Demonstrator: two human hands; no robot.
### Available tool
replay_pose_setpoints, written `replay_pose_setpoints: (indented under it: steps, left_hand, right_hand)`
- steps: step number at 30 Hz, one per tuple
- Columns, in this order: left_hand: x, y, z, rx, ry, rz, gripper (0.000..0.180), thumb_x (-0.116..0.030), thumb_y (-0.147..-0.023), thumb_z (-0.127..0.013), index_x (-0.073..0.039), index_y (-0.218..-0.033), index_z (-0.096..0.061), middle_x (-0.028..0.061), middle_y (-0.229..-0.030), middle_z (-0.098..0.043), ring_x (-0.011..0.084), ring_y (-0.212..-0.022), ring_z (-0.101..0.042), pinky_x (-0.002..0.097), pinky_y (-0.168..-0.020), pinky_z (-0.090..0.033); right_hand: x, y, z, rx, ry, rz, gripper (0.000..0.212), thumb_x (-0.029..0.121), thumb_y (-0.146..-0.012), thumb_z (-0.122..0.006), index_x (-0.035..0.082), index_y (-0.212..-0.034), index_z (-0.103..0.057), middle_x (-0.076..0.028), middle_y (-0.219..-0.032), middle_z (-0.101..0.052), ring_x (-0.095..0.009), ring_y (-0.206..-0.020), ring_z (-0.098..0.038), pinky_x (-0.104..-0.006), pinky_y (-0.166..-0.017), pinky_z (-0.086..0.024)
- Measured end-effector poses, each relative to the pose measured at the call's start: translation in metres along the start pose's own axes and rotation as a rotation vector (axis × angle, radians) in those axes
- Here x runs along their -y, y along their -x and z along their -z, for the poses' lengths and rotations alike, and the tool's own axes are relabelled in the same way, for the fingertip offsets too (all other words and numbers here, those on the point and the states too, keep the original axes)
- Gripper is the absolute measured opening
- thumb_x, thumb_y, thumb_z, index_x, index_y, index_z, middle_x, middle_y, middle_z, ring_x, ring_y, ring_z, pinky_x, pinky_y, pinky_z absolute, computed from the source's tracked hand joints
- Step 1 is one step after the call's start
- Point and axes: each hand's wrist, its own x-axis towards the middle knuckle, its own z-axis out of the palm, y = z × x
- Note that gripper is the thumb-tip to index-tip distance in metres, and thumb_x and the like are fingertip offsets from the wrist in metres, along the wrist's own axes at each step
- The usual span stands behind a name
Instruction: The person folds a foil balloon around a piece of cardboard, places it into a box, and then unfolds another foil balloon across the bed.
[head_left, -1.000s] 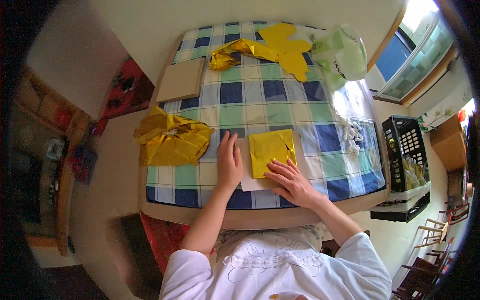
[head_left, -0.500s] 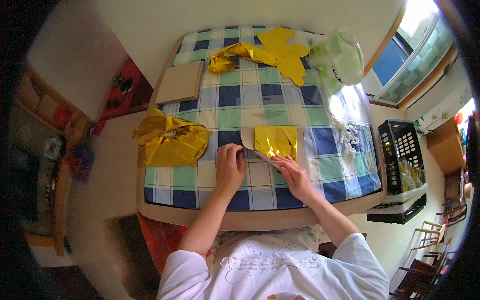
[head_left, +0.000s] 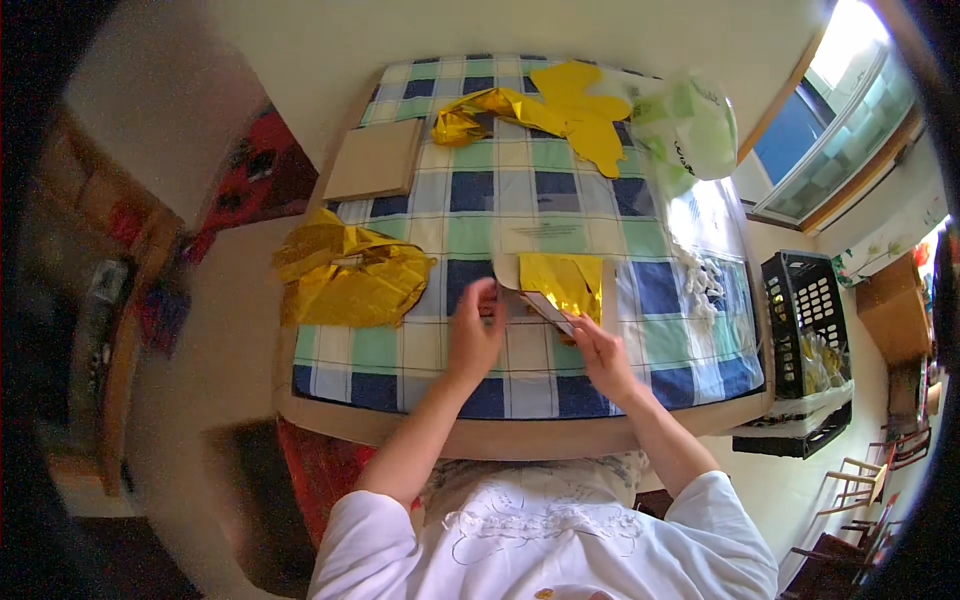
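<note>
A small gold foil sheet [head_left: 570, 282] lies on a pale backing [head_left: 508, 270] near the front middle of the checked bed-like surface. Its near edge is lifted and tilted, showing a whitish strip. At that edge my right hand [head_left: 606, 362] pinches the foil-faced sheet between thumb and fingers. My left hand [head_left: 472, 335] is beside the sheet's left edge, fingers half curled and slightly blurred, with a gap between thumb and fingers; nothing shows in it. Left of that hand sits a crumpled piece of gold foil [head_left: 355, 285].
Farther back lie a twisted gold foil strip [head_left: 485, 108], a yellow rounded-lobed cutout [head_left: 580, 105], and a beige board [head_left: 374, 160]. A green-white plastic bag [head_left: 690, 125] rests at the back right, white cord [head_left: 706, 282] at the right edge. Beyond stands a black crate [head_left: 800, 325].
The near edge of the foil sheet has risen, with my right hand now pinching it instead of lying flat on it. My left hand has shifted slightly, its fingers turning upward.
</note>
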Motion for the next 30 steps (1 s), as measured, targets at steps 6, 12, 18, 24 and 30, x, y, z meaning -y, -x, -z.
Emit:
replay_pose_setpoints:
  steps: [6, 12, 18, 24, 30]
  left_hand:
    - [-0.007, -0.033, -0.011, 0.110, 0.526, 0.573, 0.041, -0.015, -0.093, -0.058, -0.003, -0.128, -0.041, 0.0128, -0.095, -0.063, 0.0210, -0.069, -0.067, 0.0326, -0.055, -0.057]
    - [-0.007, -0.051, -0.025, 0.130, 0.714, 0.622, 0.027, -0.009, -0.095, -0.048, 0.000, -0.120, -0.050, 0.0139, -0.097, -0.065, 0.0226, -0.072, -0.068, 0.0356, -0.062, -0.060]
    - [-0.006, -0.049, -0.031, 0.086, 0.823, 0.629, 0.020, -0.006, -0.094, -0.048, 0.001, -0.111, -0.055, 0.0135, -0.097, -0.065, 0.0236, -0.081, -0.069, 0.0354, -0.064, -0.059]
    - [0.033, -0.020, -0.017, -0.069, 0.298, 0.234, 0.025, -0.010, -0.093, -0.053, -0.004, -0.117, -0.052, 0.0105, -0.099, -0.064, 0.0214, -0.083, -0.066, 0.0345, -0.066, -0.058]
    - [0.039, -0.046, 0.028, 0.000, 0.719, 0.578, 0.034, -0.023, -0.093, -0.057, 0.001, -0.117, -0.050, 0.0176, -0.105, -0.064, 0.0239, -0.085, -0.067, 0.0340, -0.071, -0.057]
  right_hand:
    - [0.017, 0.002, 0.008, 0.092, 0.030, -0.219, 0.028, 0.011, -0.099, -0.044, -0.001, -0.122, -0.056, -0.015, -0.117, -0.064, -0.017, -0.112, -0.058, -0.0321, -0.098, -0.042]
    - [0.028, 0.002, 0.010, 0.034, 0.066, -0.105, 0.027, 0.011, -0.100, -0.045, -0.002, -0.121, -0.055, -0.014, -0.114, -0.065, -0.015, -0.108, -0.057, -0.0276, -0.093, -0.044]
    - [0.011, 0.004, 0.012, -0.089, 0.057, -0.119, 0.025, 0.019, -0.099, -0.049, -0.002, -0.109, -0.058, -0.009, -0.073, -0.053, -0.009, -0.072, -0.047, -0.0258, -0.063, -0.042]
    - [0.018, 0.003, 0.007, -0.016, 0.020, -0.133, 0.026, 0.018, -0.098, -0.050, -0.003, -0.111, -0.058, -0.014, -0.102, -0.069, -0.024, -0.100, -0.065, -0.0317, -0.085, -0.048]
    - [-0.006, 0.008, 0.003, 0.114, 0.246, 0.239, 0.025, 0.005, -0.094, -0.048, 0.004, -0.117, -0.059, -0.014, -0.124, -0.060, -0.031, -0.120, -0.053, -0.0433, -0.104, -0.040]
